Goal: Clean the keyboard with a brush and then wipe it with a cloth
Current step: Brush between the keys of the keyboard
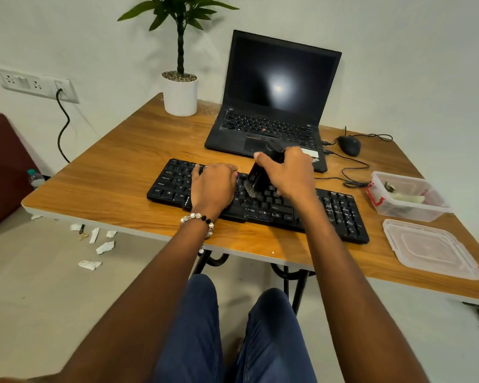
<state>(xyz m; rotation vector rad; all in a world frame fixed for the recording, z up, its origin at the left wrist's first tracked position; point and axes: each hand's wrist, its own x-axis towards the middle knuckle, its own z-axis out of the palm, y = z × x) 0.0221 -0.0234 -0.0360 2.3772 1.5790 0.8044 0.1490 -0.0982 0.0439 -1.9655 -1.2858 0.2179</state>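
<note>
- The keyboard (257, 201), black and full-size, lies flat near the front edge of the wooden table (116, 172), skewed so its right end sits closer to the person.
- The brush (257, 179) stands tilted over the middle of the key field, bristles down on the keys; the right hand (286, 172) has its fingers curled round the dark handle.
- The left hand (213, 183) lies palm-down on the left-centre keys, fingers straight and together, seemingly steadying the board (it holds nothing).
- By my reading the brushing step is under way: the bristles are at the centre rows, and nothing here shows which sections are already clean.
- Wiping looks not yet begun. No cloth is in either hand; something pale lies in the clear plastic container (407, 197) to the right, and whether that is the cloth I cannot tell.
- The container's lid (432, 248) rests on the table just in front of it.
- Behind the keyboard stands an open laptop (274, 103), with a mouse (349, 145) to its right and a potted plant (180, 92) at the back left.
- Torn paper scraps (98, 244) lie on the floor at left.
</note>
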